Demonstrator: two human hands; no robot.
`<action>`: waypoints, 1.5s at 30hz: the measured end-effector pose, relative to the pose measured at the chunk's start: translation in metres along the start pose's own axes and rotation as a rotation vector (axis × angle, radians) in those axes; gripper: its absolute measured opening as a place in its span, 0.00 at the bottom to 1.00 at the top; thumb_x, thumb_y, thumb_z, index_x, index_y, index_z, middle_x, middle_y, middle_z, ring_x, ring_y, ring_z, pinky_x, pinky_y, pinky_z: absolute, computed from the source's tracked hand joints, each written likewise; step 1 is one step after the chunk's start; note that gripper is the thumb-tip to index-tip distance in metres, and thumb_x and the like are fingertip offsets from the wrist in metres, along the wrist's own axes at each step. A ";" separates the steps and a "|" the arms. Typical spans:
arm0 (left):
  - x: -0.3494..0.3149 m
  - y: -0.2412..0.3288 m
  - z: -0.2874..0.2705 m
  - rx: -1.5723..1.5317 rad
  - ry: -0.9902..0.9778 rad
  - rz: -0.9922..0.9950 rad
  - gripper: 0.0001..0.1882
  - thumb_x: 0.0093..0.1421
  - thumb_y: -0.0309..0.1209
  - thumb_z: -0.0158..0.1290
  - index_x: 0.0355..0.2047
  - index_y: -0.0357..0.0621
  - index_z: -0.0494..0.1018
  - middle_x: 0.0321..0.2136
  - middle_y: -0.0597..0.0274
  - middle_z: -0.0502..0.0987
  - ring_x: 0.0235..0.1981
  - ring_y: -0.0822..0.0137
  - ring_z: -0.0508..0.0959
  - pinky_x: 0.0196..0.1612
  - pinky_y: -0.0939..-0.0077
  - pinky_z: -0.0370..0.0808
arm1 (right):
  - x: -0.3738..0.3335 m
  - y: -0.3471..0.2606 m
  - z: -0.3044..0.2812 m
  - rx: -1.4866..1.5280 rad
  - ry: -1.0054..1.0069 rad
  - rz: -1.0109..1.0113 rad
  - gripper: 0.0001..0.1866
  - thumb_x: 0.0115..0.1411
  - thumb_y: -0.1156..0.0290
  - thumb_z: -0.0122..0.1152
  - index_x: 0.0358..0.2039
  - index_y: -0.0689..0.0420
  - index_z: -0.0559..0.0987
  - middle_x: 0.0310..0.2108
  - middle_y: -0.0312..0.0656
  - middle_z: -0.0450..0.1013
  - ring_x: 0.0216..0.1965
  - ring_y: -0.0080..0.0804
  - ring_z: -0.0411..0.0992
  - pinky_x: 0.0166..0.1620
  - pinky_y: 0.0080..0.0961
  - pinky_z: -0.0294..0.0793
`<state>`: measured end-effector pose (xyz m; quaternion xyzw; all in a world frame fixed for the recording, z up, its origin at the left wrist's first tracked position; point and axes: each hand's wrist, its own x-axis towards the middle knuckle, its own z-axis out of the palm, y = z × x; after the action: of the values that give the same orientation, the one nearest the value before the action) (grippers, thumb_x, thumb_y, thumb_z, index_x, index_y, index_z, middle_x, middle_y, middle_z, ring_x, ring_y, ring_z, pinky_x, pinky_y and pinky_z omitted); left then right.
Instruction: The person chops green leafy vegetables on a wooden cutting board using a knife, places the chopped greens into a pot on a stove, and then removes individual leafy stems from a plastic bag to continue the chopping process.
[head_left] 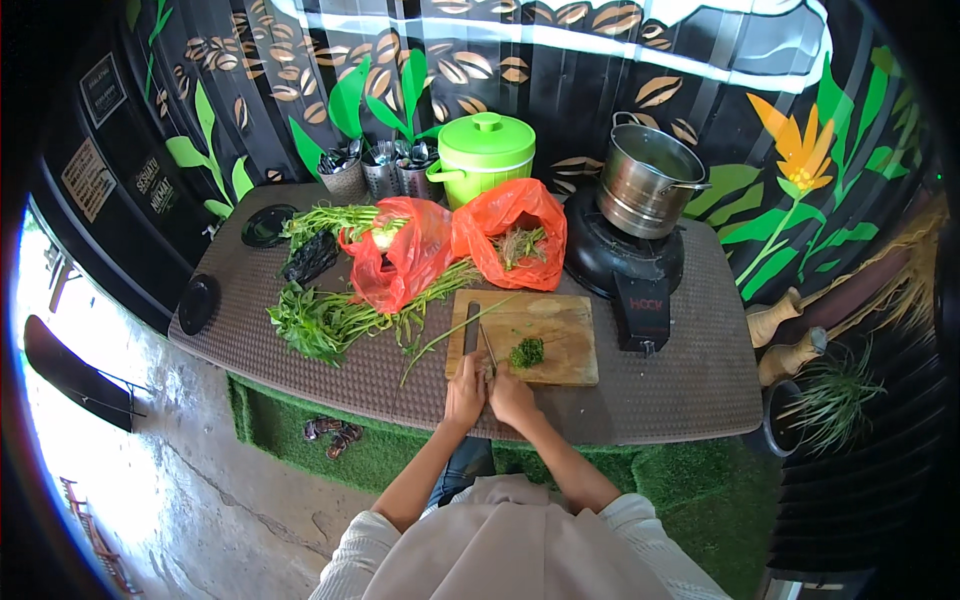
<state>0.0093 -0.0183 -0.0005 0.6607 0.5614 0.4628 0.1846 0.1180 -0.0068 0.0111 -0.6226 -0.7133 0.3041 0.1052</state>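
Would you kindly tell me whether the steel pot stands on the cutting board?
No, the steel pot sits on the black stove, while the cutting board bears chopped greens.

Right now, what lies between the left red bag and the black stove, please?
In the head view, a second red bag, open with plant stems inside, lies between them.

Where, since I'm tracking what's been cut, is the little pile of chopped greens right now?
In the head view, just right of centre, the chopped greens lie on the wooden cutting board, just beyond the right hand.
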 end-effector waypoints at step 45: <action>0.064 0.003 0.059 -0.450 -0.003 -0.120 0.08 0.47 0.14 0.54 0.27 0.31 0.67 0.27 0.57 0.73 0.29 0.71 0.77 0.33 0.78 0.76 | -0.025 0.048 -0.028 0.169 0.181 0.038 0.21 0.61 0.66 0.41 0.47 0.73 0.59 0.23 0.60 0.71 0.24 0.56 0.70 0.28 0.45 0.70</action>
<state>0.0552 0.0551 -0.0021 0.5690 0.4819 0.5636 0.3554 0.1778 -0.0205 0.0122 -0.6499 -0.6607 0.3076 0.2156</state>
